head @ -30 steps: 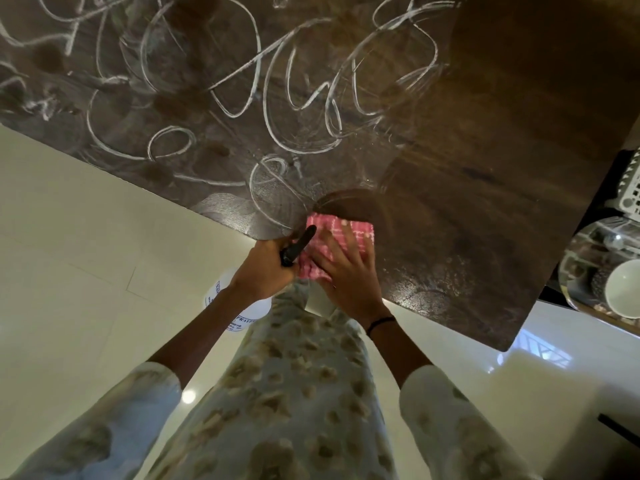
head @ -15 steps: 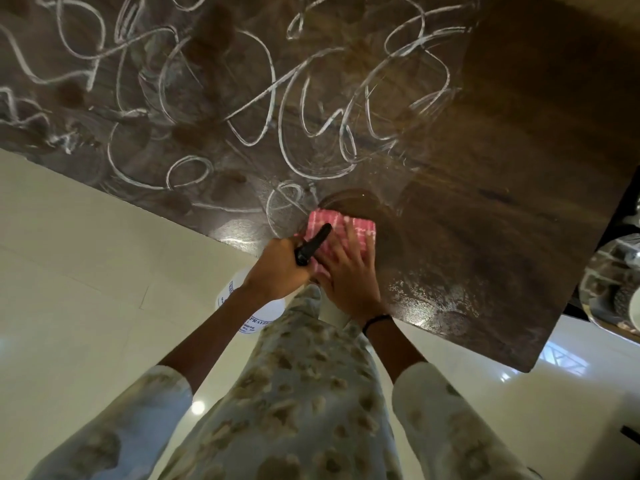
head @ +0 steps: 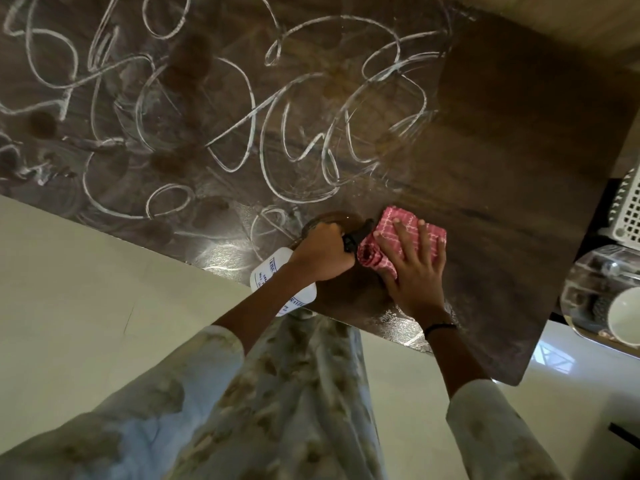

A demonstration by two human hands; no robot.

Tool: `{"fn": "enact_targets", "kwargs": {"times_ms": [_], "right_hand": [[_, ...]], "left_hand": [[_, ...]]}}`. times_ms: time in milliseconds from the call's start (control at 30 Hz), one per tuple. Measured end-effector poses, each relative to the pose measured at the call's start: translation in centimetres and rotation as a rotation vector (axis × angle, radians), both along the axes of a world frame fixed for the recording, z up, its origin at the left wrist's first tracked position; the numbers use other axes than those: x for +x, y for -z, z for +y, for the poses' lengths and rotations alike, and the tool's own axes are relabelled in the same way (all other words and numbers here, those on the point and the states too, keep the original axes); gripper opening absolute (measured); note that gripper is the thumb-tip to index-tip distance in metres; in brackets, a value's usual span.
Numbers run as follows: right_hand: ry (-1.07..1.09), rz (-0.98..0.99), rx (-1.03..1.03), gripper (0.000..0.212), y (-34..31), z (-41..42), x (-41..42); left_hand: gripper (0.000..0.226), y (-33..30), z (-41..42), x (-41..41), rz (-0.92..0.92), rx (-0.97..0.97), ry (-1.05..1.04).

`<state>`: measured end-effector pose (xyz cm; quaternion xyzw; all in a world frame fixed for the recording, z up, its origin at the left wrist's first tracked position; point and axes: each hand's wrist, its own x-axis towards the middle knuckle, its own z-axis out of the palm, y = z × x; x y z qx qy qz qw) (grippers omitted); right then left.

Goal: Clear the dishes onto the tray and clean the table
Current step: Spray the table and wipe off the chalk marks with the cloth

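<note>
My right hand (head: pixel 414 271) lies flat, fingers spread, pressing the folded pink checked cloth (head: pixel 405 239) onto the dark wooden table (head: pixel 502 150) near its front edge. My left hand (head: pixel 323 254) is wrapped round the neck of the white plastic spray bottle (head: pixel 277 282), black nozzle (head: pixel 356 235) poking out beside the cloth; the bottle body hangs off the table edge.

Cloth looks soft, limp and probably damp, so it should bunch and slide under the palm; best held down flat with spread fingers, not pinched. Bottle is light and rigid, maybe slick if wet; the neck is the natural hold.

White foam squiggles (head: pixel 242 126) cover most of the table to the left and far side; the right part looks wiped.

Hard to make out: the bottle label is partly blocked by my wrist, text unreadable. At the right edge, a white cup (head: pixel 625 317) and a white slatted basket (head: pixel 627 209) are cut off; the clear item around the cup is unclear, possibly the tray.
</note>
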<state>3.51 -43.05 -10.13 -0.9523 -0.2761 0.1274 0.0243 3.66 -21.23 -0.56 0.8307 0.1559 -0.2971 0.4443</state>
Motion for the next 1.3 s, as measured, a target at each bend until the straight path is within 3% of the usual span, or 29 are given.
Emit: {"fn": "enact_targets", "kwargs": {"times_ms": [167,300,433,600,767,900,1067,1200,1300], "right_hand": [[-0.055,0.004,-0.028,0.055,-0.3,-1.8,1.9],[0.098,0.039,-0.01,0.054,-0.5,-2.2,5.8],[0.166,0.021,0.015,0.057,0.0,2.5,9.8],[-0.04,0.011,0.12,0.053,0.7,9.6,7.4],[-0.342,0.04,0.111,0.051,0.5,4.2,5.5],[-0.141,0.012,0.045,0.052,0.0,0.8,9.8],[0.06,-0.013,0.049,0.056,0.5,7.5,14.2],[-0.135,0.047,0.181,0.051,0.6,10.6,12.2],[-0.348,0.051,0.188,0.049,0.5,7.1,10.0]], "left_hand": [[0.035,0.4,0.2,1.4,0.081,0.054,-0.032],[0.03,1.2,0.4,1.6,0.096,0.075,-0.093],[0.019,1.5,0.8,2.0,0.069,0.109,-0.185],[0.007,1.6,1.9,2.9,0.016,0.088,-0.289],[0.008,1.4,2.2,3.6,0.007,0.08,-0.231],[0.006,1.4,2.6,4.0,-0.003,0.086,-0.258],[0.005,1.2,3.0,5.3,-0.01,0.087,-0.275],[0.009,0.8,2.9,7.2,-0.015,0.083,-0.233],[0.004,0.8,2.6,8.8,0.02,0.07,-0.222]]}}
